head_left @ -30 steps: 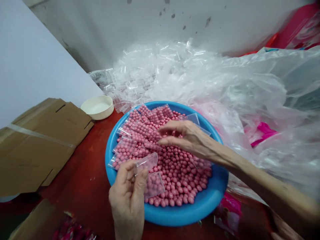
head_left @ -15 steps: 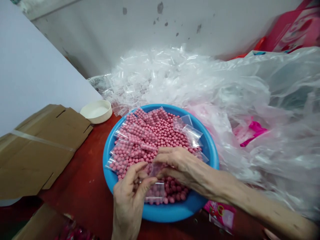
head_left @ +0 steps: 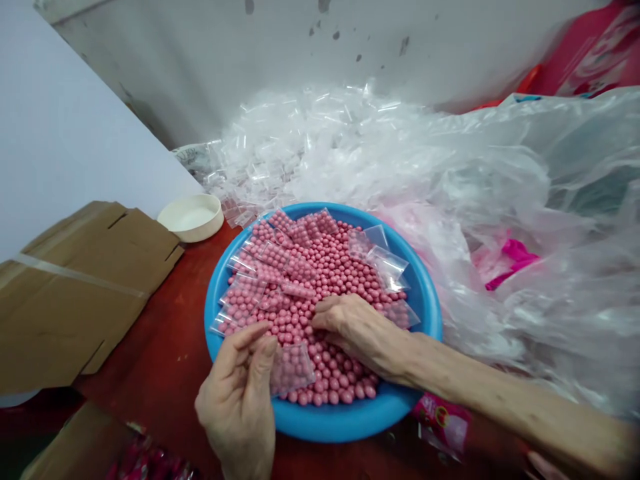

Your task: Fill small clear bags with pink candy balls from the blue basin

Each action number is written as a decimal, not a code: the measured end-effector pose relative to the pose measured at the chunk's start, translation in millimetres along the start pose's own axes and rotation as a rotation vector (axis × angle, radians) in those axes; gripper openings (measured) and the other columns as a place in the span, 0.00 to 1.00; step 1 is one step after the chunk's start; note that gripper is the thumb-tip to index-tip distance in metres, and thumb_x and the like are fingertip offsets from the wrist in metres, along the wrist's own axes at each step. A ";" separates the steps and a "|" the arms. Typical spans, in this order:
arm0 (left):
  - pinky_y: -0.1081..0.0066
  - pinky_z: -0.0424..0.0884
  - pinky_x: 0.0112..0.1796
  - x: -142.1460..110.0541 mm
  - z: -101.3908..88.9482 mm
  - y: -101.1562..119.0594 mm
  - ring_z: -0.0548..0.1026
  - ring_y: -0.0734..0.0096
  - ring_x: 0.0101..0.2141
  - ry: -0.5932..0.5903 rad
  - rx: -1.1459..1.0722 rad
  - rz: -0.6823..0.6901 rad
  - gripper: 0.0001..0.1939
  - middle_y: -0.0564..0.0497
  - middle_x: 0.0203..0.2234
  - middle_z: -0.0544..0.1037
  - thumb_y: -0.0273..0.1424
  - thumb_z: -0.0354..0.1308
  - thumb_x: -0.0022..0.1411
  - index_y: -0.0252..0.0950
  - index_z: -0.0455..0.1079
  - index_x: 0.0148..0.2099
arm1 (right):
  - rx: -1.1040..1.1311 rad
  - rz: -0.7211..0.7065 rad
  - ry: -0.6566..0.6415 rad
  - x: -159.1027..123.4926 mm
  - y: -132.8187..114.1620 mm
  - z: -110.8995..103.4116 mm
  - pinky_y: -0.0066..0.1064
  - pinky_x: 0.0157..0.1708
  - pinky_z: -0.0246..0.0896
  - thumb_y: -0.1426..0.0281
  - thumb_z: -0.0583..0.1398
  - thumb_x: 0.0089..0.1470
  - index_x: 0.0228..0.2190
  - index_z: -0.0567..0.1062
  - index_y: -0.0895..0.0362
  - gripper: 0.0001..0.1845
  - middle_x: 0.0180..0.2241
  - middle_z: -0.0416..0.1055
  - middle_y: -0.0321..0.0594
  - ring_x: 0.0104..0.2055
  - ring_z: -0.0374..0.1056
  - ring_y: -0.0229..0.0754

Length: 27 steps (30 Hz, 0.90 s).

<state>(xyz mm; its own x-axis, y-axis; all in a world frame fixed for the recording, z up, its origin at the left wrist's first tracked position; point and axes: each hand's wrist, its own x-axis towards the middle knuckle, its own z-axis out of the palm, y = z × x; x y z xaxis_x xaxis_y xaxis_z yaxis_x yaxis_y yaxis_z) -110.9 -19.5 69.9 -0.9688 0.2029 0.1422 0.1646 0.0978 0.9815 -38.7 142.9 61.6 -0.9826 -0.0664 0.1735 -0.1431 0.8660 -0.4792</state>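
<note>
A blue basin (head_left: 350, 420) on the red table holds a heap of pink beads (head_left: 330, 267) and several small clear bags (head_left: 385, 267), some of them filled. My left hand (head_left: 240, 400) is at the basin's near rim, thumb and fingers pinched on the edge of a small clear bag of beads (head_left: 295, 365). My right hand (head_left: 353, 327) reaches in from the right. Its fingers are curled down into the beads at the middle of the basin, just beyond that bag.
A big pile of empty clear bags and plastic sheeting (head_left: 400, 153) fills the back and right. A white shallow bowl (head_left: 191, 217) stands at the left, beside flattened cardboard (head_left: 75, 287). Pink packets (head_left: 443, 427) lie under the basin's right side, and a carton (head_left: 90, 453) with pink packets is at the bottom left.
My right hand came down from above the beads to the small bag, then let go of it and dug its fingers into the beads. My left hand dropped toward the near rim with the bag.
</note>
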 end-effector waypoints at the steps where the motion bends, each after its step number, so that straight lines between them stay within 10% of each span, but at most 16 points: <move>1: 0.83 0.73 0.26 -0.6 0.5 0.8 0.76 0.78 0.24 0.029 -0.011 0.002 0.09 0.56 0.25 0.78 0.33 0.64 0.52 0.37 0.75 0.37 | 0.074 0.054 -0.013 2.2 1.3 -3.2 0.26 0.29 0.55 0.82 0.58 0.51 0.23 0.71 0.60 0.09 0.24 0.68 0.33 0.28 0.63 0.34; 13: 0.86 0.72 0.25 -2.0 -0.6 -1.5 0.75 0.81 0.23 0.093 -0.070 0.030 0.06 0.58 0.24 0.79 0.31 0.64 0.53 0.38 0.75 0.36 | 0.901 0.383 -0.009 -0.1 6.7 -17.7 0.24 0.24 0.57 0.67 0.65 0.46 0.26 0.77 0.60 0.08 0.23 0.71 0.32 0.24 0.62 0.33; 27: 0.86 0.72 0.26 -1.2 -1.1 -1.1 0.76 0.81 0.24 0.103 -0.014 0.065 0.06 0.58 0.23 0.79 0.31 0.63 0.53 0.38 0.75 0.35 | 1.025 0.421 0.080 -2.5 -0.6 -15.0 0.26 0.26 0.59 0.63 0.66 0.46 0.23 0.75 0.60 0.12 0.23 0.70 0.34 0.26 0.64 0.35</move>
<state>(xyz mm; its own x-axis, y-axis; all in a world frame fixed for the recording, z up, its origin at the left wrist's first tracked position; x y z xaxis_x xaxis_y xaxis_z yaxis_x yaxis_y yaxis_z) -110.2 -20.9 68.8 -0.9702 0.1076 0.2171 0.2256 0.0741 0.9714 -34.4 149.9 74.4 -0.9706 0.2009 -0.1329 0.1336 -0.0100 -0.9910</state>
